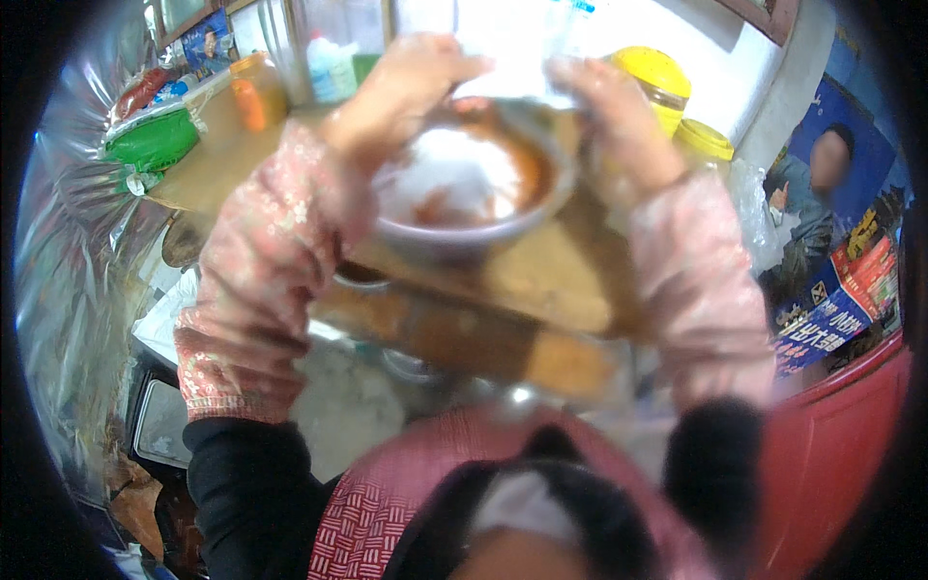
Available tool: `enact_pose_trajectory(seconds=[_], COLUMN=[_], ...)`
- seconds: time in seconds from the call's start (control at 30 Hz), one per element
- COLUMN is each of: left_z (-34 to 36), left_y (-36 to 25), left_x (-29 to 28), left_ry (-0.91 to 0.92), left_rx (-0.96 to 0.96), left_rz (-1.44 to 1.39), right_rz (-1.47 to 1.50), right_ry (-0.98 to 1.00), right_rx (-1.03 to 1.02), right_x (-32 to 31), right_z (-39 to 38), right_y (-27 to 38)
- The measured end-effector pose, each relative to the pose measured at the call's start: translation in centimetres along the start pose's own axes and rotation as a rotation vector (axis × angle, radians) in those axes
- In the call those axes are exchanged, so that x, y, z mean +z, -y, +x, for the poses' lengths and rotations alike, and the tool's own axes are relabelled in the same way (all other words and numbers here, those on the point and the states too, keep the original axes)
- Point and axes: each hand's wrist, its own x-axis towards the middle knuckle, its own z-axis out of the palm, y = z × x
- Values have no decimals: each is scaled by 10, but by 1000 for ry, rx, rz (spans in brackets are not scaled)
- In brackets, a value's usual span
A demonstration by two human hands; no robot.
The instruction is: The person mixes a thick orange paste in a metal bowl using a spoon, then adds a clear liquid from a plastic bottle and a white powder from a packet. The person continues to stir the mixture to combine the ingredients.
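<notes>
A metal bowl [454, 235] stands on the wooden table, holding a heap of white powder [449, 174] and something reddish brown along its inner side. My left hand [411, 82] is raised above the bowl's far left rim, its fingers curled closed. Across from it, my right hand [619, 106] is up by the far right rim, closed as well and smeared by motion. The bright glare between the two hands hides what they grip. Pink flowered sleeve covers [261, 261] reach down both forearms.
The wooden table [541, 271] lies under the bowl. Yellow-lidded containers [652, 82] stand at the back right, beside a clear plastic bag [749, 213]. At the back left are an orange jar [258, 92] and a green bag [153, 140]. A red surface [831, 454] lies near right.
</notes>
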Motion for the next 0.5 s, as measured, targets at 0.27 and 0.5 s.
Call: enact_pose_trajectory(seconds=[0.27, 0.5], left_z=[-32, -114], left_y=[-14, -1], left_x=[10, -52], left_ry=[-132, -483], left_rx=[114, 471], left_rz=[238, 262], right_rz=[-1058, -1453], right_ry=[-121, -196], right_rx=[-234, -657], right_x=[-19, -58], right_z=[40, -24], right_y=[39, 24])
